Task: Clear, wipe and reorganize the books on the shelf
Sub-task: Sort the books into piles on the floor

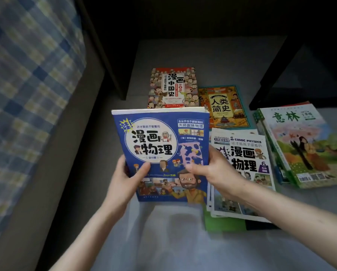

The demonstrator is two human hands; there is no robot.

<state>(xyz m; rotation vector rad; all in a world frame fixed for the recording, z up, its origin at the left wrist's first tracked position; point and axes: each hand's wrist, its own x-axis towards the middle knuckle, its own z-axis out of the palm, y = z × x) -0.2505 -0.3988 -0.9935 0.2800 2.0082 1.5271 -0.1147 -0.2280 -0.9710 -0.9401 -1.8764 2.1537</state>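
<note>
No closed container in view. Closest to one: dark shelf frame [271, 81] at the back, inside too black to read any contents. Blue 漫画物理 volume [161, 153]: slipcase or thick book, can't tell; marked 全6册, white edge along the top.

Flat on the grey floor [183, 241], covers up:
- red 漫画中国史 book [173, 87], furthest back
- orange 人类简史 book [224, 106], just beside it on the right
- stack of white COMIC PHYSICS booklets [245, 153], nearer, top one numbered 6
- stack of 意林 magazines [304, 145], far right, edges slightly offset

Under the booklet stack: green flat item [222, 222] plus something dark, only edges showing, not identifiable.

Hidden or cut off:
- bottom edge of the red book, behind the top of the blue volume
- lower left corner of the orange book, behind the same volume
- left part of the booklet stack, behind the right hand and forearm
- plaid bedsheet [26, 75] on the left, blurred, cut by the frame edge
- fine print on all covers, unreadable

Hands: both on the blue volume, centre of view, front cover toward the camera, top tilted away. Bottom edge on the floor or above it: can't tell.
- Left hand [128, 173]: gripping the lower left edge, thumb on the cover, fingers wrapped behind and out of sight.
- Right hand [212, 169]: gripping the right edge, thumb laid across the cover, fingers behind.

Both clamped on it, neither spread.
</note>
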